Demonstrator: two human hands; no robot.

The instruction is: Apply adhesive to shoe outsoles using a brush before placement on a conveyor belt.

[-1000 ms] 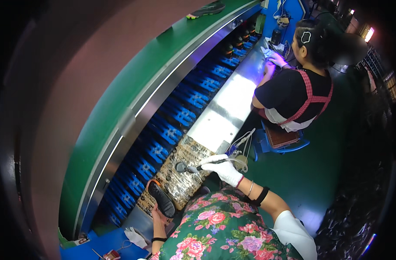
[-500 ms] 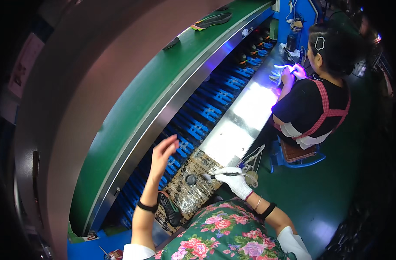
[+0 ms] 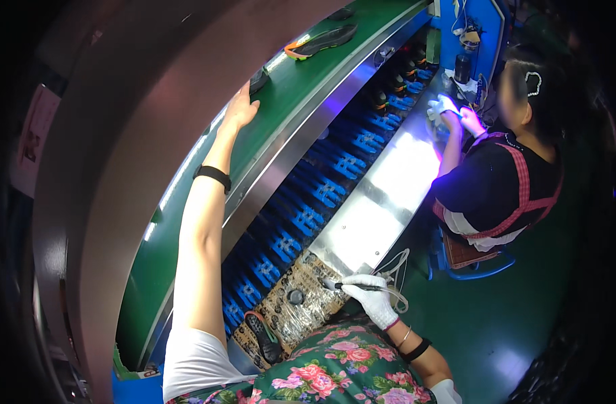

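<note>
My left hand point(image 3: 240, 110) is stretched far out over the green conveyor belt. Its fingertips meet a dark shoe sole point(image 3: 258, 80), and the thumb stands apart from the fingers. The curved overhang partly covers that sole. In a white glove, my right hand point(image 3: 367, 293) is closed around a dark-handled brush point(image 3: 351, 287) with a pale tube trailing from its rear end. The brush tip points left, above a stained, film-covered work board point(image 3: 311, 306). A small dark round pot point(image 3: 295, 297) sits on the board. A black sole with an orange edge point(image 3: 263, 338) lies at its left end.
Another dark sole with an orange rim point(image 3: 321, 42) lies farther along the belt. Blue holders point(image 3: 308, 220) line a lower channel beside the shiny metal bench point(image 3: 351, 236). A co-worker point(image 3: 503, 182) sits at the right, hands under violet light. The large curved overhang point(image 3: 119, 101) borders the belt.
My left hand has moved up and forward from above the blue holders to the sole on the belt. The right hand still holds the brush, slightly lower and farther right in view.
</note>
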